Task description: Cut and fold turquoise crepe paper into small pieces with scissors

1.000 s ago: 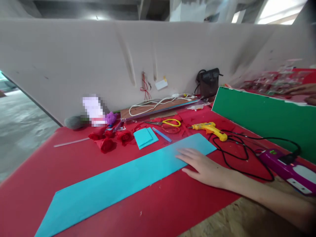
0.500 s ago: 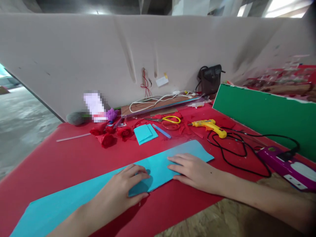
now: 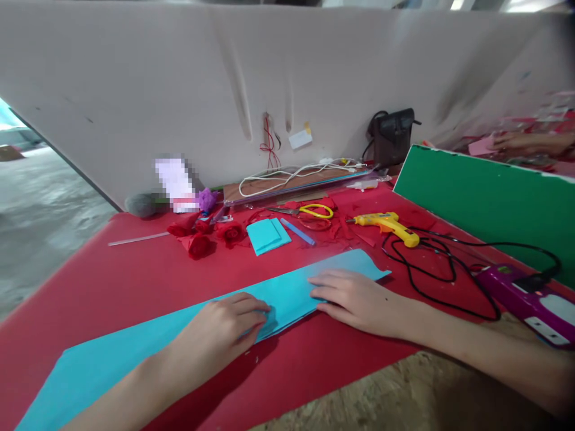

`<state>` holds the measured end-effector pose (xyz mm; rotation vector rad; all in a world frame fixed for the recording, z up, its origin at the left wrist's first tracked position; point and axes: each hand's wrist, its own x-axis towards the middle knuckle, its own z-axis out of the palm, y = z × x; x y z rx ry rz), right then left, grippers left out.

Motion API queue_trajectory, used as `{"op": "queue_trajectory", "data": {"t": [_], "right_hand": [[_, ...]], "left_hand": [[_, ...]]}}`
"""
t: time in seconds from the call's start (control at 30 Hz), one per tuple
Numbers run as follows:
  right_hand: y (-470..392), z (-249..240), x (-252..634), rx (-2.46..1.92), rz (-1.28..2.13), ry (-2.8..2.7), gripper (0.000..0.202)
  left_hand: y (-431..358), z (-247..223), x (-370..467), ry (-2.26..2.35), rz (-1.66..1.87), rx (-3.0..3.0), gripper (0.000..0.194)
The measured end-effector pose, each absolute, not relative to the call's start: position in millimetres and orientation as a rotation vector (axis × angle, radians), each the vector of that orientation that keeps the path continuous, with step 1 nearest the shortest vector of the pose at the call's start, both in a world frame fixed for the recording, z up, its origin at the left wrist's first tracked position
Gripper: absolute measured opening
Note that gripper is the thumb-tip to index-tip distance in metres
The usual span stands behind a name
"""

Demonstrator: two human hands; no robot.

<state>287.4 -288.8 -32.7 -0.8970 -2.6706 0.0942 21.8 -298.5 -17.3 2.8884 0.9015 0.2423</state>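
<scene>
A long folded strip of blue paper [image 3: 287, 293] lies slantwise across the red table covering. My left hand [image 3: 233, 320] is at its near edge, with thumb and fingers drawn together on the paper. Further right, my right hand [image 3: 345, 296] rests on the strip with its fingers stretched out and slightly apart. Beyond the strip is a small folded square of blue paper [image 3: 268, 236], and a blue pen-like stick [image 3: 297, 231] lies beside it. The layers under my left fingertips are partly hidden.
Red fabric-like roses [image 3: 199, 245] lie at the left back. Yellow-handled scissors [image 3: 314, 211] and a yellow glue gun [image 3: 389, 224] lie behind the strip. The gun's black cord runs to a purple power strip [image 3: 525, 299]. A green board [image 3: 485, 203] stands at right; a co-worker's hand [image 3: 512, 142] shows beyond.
My left thumb has closed in toward the fingers at the paper's near edge. The right hand stays almost in place on the strip. The view has tipped slightly downward.
</scene>
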Motion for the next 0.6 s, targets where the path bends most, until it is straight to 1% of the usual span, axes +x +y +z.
{"op": "queue_trajectory", "data": {"t": [0.23, 0.33, 0.4, 0.47, 0.53, 0.6], "right_hand": [[-285, -31, 287, -0.887, 0.134, -2.668, 0.028], [-285, -32, 286, -0.87, 0.063, -2.671, 0.028], [-286, -35, 286, -0.85, -0.012, -2.672, 0.028], [-286, -37, 287, -0.838, -0.047, -2.679, 0.028], [-287, -36, 290, -0.824, -0.029, -2.706, 0.026], [-289, -34, 294, -0.812, 0.018, -2.745, 0.028]], "left_hand": [[-304, -20, 29, 1.014, 0.31, 2.883, 0.02], [-306, -21, 30, 1.031, 0.279, 2.894, 0.017], [-308, -21, 28, 1.065, 0.227, 2.868, 0.024], [-311, -20, 25, 1.088, 0.178, 2.835, 0.04], [-316, -19, 18, 1.102, 0.146, 2.825, 0.052], [-321, -18, 7, 1.132, 0.118, 2.849, 0.059]]}}
